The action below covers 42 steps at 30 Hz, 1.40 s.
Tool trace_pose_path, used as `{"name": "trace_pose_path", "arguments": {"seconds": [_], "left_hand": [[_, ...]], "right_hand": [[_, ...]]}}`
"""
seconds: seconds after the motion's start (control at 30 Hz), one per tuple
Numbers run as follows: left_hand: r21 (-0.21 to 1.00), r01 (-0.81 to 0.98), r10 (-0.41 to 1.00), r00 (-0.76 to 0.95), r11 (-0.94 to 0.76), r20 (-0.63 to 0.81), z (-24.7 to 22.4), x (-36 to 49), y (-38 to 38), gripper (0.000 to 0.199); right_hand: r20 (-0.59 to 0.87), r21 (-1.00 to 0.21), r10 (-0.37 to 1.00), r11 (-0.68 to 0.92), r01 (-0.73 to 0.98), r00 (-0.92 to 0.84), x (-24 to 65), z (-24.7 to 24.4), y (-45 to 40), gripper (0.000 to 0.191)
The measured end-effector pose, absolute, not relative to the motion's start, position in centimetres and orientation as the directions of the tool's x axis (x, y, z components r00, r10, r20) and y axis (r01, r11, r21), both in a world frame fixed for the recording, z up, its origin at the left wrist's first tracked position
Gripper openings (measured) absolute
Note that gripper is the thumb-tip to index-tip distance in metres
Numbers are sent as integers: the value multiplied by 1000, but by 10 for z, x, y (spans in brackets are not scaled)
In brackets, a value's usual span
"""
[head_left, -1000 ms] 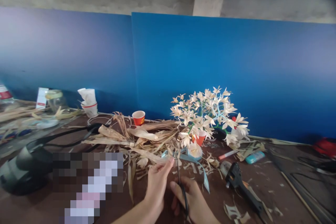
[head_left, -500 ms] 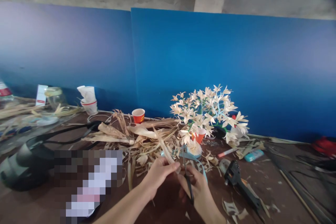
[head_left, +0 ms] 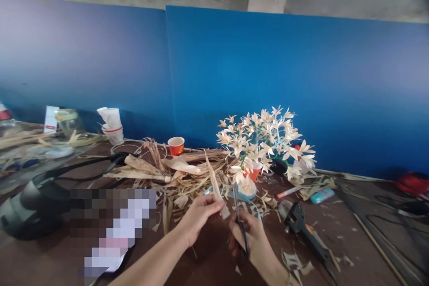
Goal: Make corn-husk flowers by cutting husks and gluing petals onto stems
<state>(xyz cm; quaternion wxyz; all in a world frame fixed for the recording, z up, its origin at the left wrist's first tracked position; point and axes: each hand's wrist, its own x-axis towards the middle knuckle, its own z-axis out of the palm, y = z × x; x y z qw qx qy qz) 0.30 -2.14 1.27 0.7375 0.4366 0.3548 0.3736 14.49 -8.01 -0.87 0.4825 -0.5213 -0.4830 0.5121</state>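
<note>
My left hand pinches a pale strip of corn husk between thumb and fingers, its pointed end up and its lower end sticking out below the thumb. Close by on the right, my right hand is closed round black-handled scissors, their blades pointing away from me. The blades and the strip are apart. Behind both hands stands a bunch of cream husk flowers with green stems, in an orange paper cup. Dry corn husks lie heaped to the left of the flowers.
At the right lies a black glue gun, near a turquoise packet and a marker. A red paper cup stands by the blue partition. On the left are a dark green tool and a partly blurred-out phone.
My left hand has moved slightly left, away from the scissors, and the husk strip now stands more upright. My right hand still grips the scissors in nearly the same place.
</note>
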Motion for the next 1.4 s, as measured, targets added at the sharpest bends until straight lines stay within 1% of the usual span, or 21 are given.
{"name": "trace_pose_path", "arguments": {"seconds": [0.07,0.17,0.27,0.4,0.7,0.83,1.0,1.17,1.4], "left_hand": [[925,-254,904,393,283,-169,11,2,-17,26],[955,-227,955,266,192,-129,10,-2,-11,26],[961,-229,971,216,153,-104,10,-3,-9,25],[941,-270,962,233,204,-142,11,-1,-12,24],[882,-350,934,277,315,-224,16,5,-21,22],[888,-337,932,288,314,-221,15,5,-21,21],[920,-289,940,292,264,-178,13,2,-18,23],[940,-245,937,312,237,-156,11,0,-16,24],[944,-221,937,304,247,-174,13,-1,-16,25]], "right_hand": [[-104,-994,993,-103,19,-50,145,-8,-81,44],[-155,-988,977,-153,27,-149,143,-8,-83,43],[-189,-982,961,-184,39,-205,141,-9,-85,43],[-179,-983,967,-167,77,-181,138,-8,-86,43],[-192,-974,970,-171,146,-149,136,-9,-85,50],[-185,-976,971,-164,146,-150,136,-10,-85,50],[-198,-969,973,-176,174,-120,136,-9,-86,50],[-177,-971,976,-152,183,-127,138,-11,-86,48],[-215,-966,969,-193,172,-121,138,-11,-86,47]]}}
